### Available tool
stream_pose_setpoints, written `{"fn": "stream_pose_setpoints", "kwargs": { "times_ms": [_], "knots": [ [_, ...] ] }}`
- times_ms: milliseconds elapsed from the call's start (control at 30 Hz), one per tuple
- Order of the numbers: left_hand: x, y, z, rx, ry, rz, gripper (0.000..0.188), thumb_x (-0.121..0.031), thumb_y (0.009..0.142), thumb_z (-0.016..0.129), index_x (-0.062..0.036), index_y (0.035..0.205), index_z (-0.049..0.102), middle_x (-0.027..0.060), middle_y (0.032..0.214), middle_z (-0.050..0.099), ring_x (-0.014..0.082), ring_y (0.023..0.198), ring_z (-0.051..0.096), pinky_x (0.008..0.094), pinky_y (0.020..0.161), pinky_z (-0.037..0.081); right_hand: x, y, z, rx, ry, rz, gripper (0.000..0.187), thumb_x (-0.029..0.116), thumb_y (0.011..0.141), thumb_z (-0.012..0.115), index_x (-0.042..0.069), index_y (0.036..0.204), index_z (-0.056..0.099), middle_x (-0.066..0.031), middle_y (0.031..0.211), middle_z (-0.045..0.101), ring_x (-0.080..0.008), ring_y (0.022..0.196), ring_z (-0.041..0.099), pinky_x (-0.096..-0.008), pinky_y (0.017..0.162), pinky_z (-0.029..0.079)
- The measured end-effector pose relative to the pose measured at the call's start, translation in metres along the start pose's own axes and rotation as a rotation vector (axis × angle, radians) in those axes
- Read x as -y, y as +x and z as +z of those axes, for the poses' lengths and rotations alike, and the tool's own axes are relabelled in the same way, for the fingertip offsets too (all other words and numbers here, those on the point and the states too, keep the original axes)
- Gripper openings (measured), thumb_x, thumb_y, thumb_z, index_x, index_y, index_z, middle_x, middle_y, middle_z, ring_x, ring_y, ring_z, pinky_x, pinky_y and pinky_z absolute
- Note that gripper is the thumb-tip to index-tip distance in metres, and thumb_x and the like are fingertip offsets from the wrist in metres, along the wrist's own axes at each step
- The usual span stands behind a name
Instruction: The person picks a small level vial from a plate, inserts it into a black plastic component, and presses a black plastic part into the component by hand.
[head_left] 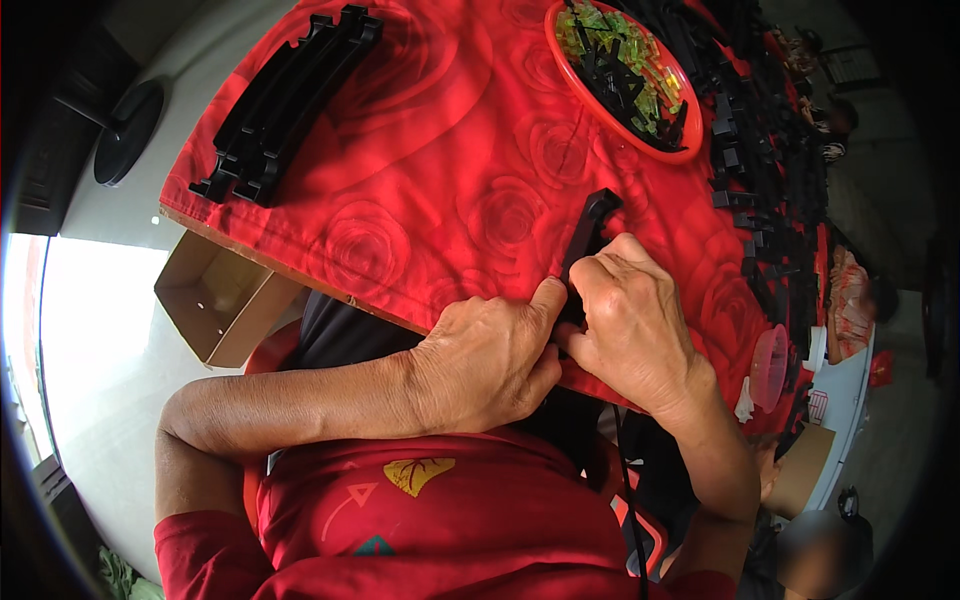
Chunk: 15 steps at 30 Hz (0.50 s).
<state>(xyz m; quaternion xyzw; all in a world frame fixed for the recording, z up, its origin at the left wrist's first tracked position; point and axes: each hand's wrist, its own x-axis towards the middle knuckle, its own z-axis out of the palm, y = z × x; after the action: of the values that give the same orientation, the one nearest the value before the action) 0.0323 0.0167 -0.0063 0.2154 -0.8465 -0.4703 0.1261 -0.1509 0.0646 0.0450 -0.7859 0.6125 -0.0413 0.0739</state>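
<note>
A long black plastic bar (588, 232) with a hooked far end slants over the table's near edge. Its near part is hidden by my two hands. My left hand (490, 355) is closed on the bar from the left, thumb and forefinger against it. From the right, my right hand (632, 325) is closed on the same bar, with curled fingers and its thumb close to the left fingertips. Whether a small piece sits between the right fingers cannot be seen. Several similar black bars (290, 110) lie side by side at the table's far left.
An orange-red bowl (690, 150) holds small yellow-green and black pieces at the far right. Beyond it, many black parts (745, 190) are heaped along the red tablecloth (440, 190). A pink plastic cup (769, 368) stands right. Below the left edge is a cardboard box (225, 300). Other people sit at right.
</note>
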Motion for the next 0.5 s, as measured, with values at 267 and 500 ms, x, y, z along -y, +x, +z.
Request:
{"fn": "stream_pose_setpoints", "kwargs": {
  "times_ms": [267, 500],
  "knots": [
    [-0.0001, -0.0001, 0.0010, -0.020, 0.010, -0.002, 0.040, -0.013, 0.089, 0.064, 0.0089, 0.116, 0.045, 0.0210, 0.063, 0.063, 0.0421, 0.061, 0.070, 0.0513, 0.055, 0.056, -0.0002, -0.0004, -0.0014, -0.039, 0.040, -0.016, 0.035, 0.001, 0.055, 0.086, 0.001, 0.080, 0.062, -0.0124, 0.078, 0.065, -0.0320, 0.089, 0.064, -0.0422, 0.076, 0.054],
    [0.0017, 0.0006, 0.0018, -0.022, 0.018, 0.007, 0.041, -0.013, 0.089, 0.063, 0.0100, 0.118, 0.045, 0.0222, 0.064, 0.064, 0.0438, 0.062, 0.070, 0.0525, 0.056, 0.056, -0.0009, -0.0027, -0.0011, -0.063, 0.099, 0.009, 0.030, -0.001, 0.058, 0.084, -0.001, 0.081, 0.063, -0.0127, 0.080, 0.067, -0.0317, 0.088, 0.063, -0.0430, 0.077, 0.054]
  ]
}}
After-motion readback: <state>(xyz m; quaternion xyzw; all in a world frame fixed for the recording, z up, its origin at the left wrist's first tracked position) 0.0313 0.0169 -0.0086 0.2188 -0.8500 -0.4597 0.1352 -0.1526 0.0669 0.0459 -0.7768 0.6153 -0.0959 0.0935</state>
